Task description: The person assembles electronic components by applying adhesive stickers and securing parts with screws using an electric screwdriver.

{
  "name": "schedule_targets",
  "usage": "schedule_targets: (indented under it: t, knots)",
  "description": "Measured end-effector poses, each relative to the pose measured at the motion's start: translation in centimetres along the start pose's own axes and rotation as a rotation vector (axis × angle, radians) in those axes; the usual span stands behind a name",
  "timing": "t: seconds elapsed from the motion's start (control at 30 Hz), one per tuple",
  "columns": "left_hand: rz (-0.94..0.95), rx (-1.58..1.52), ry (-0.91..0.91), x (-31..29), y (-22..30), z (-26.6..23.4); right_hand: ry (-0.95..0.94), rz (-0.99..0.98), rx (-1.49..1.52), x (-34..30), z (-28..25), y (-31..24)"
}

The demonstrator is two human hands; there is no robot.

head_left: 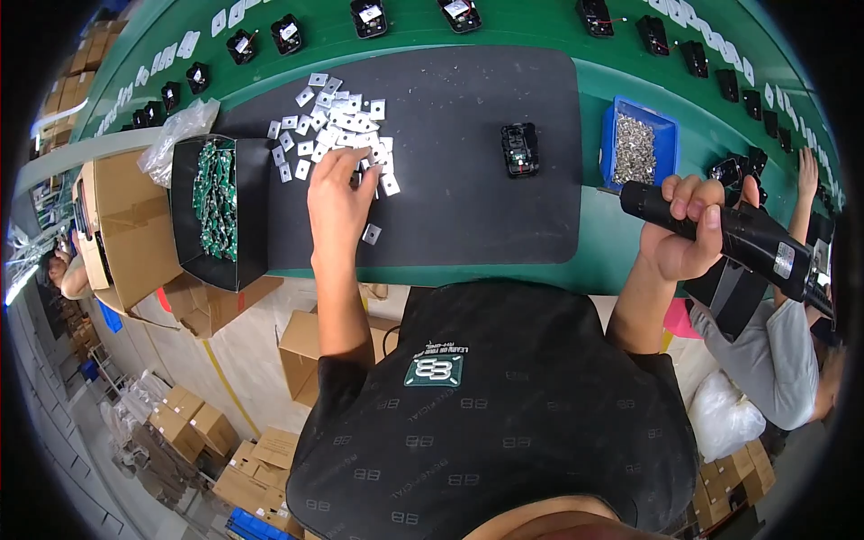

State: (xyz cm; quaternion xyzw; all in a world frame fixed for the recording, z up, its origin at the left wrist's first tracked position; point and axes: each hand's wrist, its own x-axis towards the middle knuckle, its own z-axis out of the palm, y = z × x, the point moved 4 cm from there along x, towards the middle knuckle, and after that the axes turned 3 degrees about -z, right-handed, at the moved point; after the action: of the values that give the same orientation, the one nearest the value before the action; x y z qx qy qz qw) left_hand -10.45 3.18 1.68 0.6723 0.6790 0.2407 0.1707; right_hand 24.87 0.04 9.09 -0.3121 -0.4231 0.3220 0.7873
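Note:
My left hand is over a loose pile of small silver metal plates, each with a hole, on the black mat. Its thumb and forefinger are bent together at a plate along the pile's near edge, and the fingers partly cover it. One plate lies apart, closer to me. Raised at the right, my right hand is wrapped round a black electric screwdriver, whose body points left. A black plastic housing with a green circuit board inside rests on the mat's right part.
A blue bin of small metal screws stands right of the mat. At left are a black box of green circuit boards and a cardboard box. Housings and plates line the green belt. A co-worker's grey sleeve shows at right.

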Motion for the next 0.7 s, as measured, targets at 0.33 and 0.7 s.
schedule_targets:
  t: [0.33,0.7]
  knots:
    - [0.143,0.036,0.012,0.5,0.6,1.5,0.020,-0.003,-0.019,-0.3,0.6,0.1]
    - [0.238,-0.432,-0.022,1.1,9.1,5.4,0.056,0.019,-0.008,-0.3,0.1,-0.3]
